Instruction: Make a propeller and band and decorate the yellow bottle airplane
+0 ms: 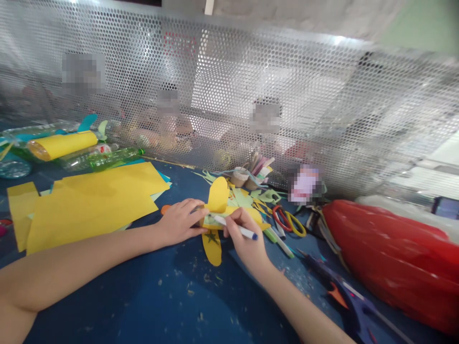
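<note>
A yellow paper toy plane (218, 195) lies on the blue table in front of me, one rounded wing pointing away and the other toward me. The near wing bears a dark star. My left hand (181, 221) holds the plane at its left end, fingers bent over it. In my right hand (247, 241) a white marker (246, 231) with a blue end is pinched, its tip at a pale green patch on the plane's body. Part of the body is hidden behind my right fingers.
Yellow paper sheets (103, 200) lie left, plastic bottles (114, 157) behind them. Scissors (281, 220), a glue gun (344, 296) and a red plastic bag (387, 253) are on the right. Cups of sticks (241, 177) stand before a perforated metal screen (222, 81), with people behind it.
</note>
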### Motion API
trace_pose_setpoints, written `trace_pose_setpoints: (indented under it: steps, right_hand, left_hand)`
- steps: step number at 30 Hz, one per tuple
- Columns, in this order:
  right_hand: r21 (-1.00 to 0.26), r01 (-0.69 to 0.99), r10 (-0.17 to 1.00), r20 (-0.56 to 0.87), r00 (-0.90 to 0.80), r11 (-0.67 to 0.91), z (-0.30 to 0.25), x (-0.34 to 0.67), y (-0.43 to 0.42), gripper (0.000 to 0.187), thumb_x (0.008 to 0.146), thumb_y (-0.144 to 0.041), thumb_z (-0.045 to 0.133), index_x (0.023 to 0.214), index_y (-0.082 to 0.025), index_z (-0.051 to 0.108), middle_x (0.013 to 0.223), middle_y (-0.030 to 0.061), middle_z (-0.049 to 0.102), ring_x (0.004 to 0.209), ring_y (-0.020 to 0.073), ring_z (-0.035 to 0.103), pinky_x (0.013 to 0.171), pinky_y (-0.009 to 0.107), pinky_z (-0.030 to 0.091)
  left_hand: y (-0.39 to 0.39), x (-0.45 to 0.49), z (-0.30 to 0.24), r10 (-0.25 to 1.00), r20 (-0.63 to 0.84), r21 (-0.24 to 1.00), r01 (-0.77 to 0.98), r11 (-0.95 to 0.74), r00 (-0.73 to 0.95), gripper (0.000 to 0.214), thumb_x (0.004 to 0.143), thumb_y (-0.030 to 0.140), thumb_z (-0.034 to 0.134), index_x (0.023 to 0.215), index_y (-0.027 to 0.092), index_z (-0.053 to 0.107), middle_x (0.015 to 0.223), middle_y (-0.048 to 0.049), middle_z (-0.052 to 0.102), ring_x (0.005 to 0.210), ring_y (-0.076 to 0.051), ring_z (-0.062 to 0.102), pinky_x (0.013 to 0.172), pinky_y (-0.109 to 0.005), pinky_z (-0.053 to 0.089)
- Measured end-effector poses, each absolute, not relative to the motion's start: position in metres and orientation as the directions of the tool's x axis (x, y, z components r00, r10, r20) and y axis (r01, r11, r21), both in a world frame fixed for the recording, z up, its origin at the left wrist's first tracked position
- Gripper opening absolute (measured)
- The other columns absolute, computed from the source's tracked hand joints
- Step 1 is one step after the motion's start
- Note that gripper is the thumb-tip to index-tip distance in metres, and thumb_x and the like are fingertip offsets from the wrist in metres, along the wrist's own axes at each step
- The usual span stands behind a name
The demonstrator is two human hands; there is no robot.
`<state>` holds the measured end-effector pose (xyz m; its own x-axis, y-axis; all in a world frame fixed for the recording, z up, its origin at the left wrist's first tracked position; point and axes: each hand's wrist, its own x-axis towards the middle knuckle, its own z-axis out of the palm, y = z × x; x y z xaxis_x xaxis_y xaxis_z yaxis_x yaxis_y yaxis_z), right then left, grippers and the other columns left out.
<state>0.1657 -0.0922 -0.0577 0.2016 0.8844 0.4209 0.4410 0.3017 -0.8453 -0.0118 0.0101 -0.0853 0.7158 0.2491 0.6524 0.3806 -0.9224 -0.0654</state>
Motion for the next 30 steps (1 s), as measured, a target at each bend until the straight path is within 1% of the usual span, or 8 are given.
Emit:
trace_pose_setpoints:
  steps: [6,23,27,30]
  right_hand:
    - [-0.840,0.454,0.872,0.433,0.230,0.297,-0.0572,0.1664,-0.0926,0.021,0.084,-0.026,0.051,0.066,-0.023,0.041,0.053,-0.0050,0.051,0.049,0.0124,0.045,0.051,0.025,0.037]
    - [-0.841,0.452,0.866,0.436,0.246,0.296,-0.0567,0.1666,-0.0926,0.021,0.084,-0.027,0.051,0.066,-0.023,0.041,0.051,-0.0056,0.050,0.047,0.0122,0.045,0.049,0.025,0.037]
    - [-0.845,0.434,0.861,0.445,0.246,0.313,-0.0566,0.1656,-0.0933,0.022,0.086,-0.028,0.050,0.066,-0.023,0.041,0.051,-0.0057,0.050,0.047,0.0120,0.045,0.049,0.025,0.037]
    - [-0.845,0.410,0.843,0.470,0.263,0.343,-0.0581,0.1632,-0.0949,0.021,0.090,-0.031,0.046,0.071,-0.023,0.044,0.053,-0.0052,0.051,0.049,0.0128,0.049,0.051,0.026,0.038]
  left_hand:
    - [0.0101,-0.0118,-0.0854,0.259,0.658,-0.055,0.388,-0.920,0.707,0.039,0.086,0.050,0.051,0.110,0.020,0.054,0.114,-0.0101,0.056,0.104,-0.024,0.054,0.083,-0.038,0.050]
    - [0.0100,-0.0122,-0.0855,0.263,0.657,-0.039,0.380,-0.924,0.707,0.040,0.086,0.051,0.051,0.110,0.019,0.054,0.114,-0.0099,0.056,0.103,-0.024,0.055,0.083,-0.037,0.050]
    - [0.0102,-0.0122,-0.0855,0.265,0.660,-0.032,0.379,-0.925,0.703,0.040,0.086,0.051,0.050,0.110,0.020,0.054,0.114,-0.0104,0.056,0.104,-0.024,0.054,0.083,-0.038,0.050]
    - [0.0105,-0.0120,-0.0857,0.272,0.655,-0.020,0.375,-0.927,0.706,0.039,0.087,0.050,0.048,0.111,0.020,0.054,0.114,-0.0107,0.055,0.105,-0.024,0.053,0.085,-0.040,0.049]
